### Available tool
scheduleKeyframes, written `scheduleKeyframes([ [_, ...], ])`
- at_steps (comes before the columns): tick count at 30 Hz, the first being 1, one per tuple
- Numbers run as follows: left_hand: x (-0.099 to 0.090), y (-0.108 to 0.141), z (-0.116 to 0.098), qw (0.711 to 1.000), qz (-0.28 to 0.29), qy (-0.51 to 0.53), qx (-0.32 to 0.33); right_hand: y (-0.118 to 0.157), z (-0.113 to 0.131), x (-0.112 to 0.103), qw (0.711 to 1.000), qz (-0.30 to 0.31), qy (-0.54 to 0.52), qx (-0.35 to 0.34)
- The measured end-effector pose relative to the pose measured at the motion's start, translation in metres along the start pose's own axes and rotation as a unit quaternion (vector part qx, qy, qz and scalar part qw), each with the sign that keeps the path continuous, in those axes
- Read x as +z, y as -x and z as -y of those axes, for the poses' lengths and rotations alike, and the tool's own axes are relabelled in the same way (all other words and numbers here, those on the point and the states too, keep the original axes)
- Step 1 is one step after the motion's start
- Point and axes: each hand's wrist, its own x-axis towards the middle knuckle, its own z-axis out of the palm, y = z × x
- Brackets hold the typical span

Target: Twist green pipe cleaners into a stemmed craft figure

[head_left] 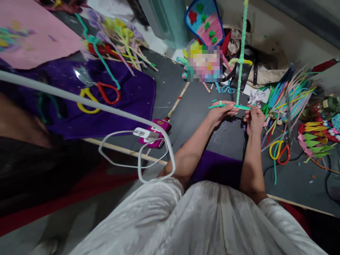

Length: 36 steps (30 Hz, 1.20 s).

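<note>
My left hand [222,111] and my right hand [255,118] are close together over the grey table. Between them stretches a short green pipe cleaner [242,107], pinched near each end, with one tip poking out left of my left hand. From its middle, a long pale green pipe cleaner stem [242,39] runs away from me. A yellow-green crosspiece [247,62] sits partway along that stem. Whether the stem is fastened to the short piece, I cannot tell. Beyond my hands lies a pair of light blue scissors [227,88].
Right of my hands lie bundled coloured pipe cleaners [288,95] and red-and-yellow-handled scissors [279,151]. A white cable [79,100] crosses the left side above a magenta box [162,129]. More scissors [99,95] rest on purple cloth [138,95]. Another person's arm [21,120] is at far left.
</note>
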Motion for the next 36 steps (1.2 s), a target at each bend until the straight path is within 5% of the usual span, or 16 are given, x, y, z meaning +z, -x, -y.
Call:
scheduleKeyframes([
  [4,0.001,-0.001,0.003,1.0,0.012,0.007,0.004,0.002,-0.001,0.009,0.996,0.064,-0.053,0.039],
  [22,0.004,0.003,0.001,0.996,0.064,-0.052,0.041,0.009,-0.007,0.027,0.99,0.021,-0.101,0.095],
  [31,0.005,0.0,0.001,0.997,-0.01,-0.009,0.075,0.007,-0.01,0.029,0.991,-0.051,-0.105,0.06],
  [36,0.004,-0.001,0.003,0.998,-0.01,0.005,0.057,0.008,-0.008,0.028,0.991,-0.037,-0.117,0.062],
])
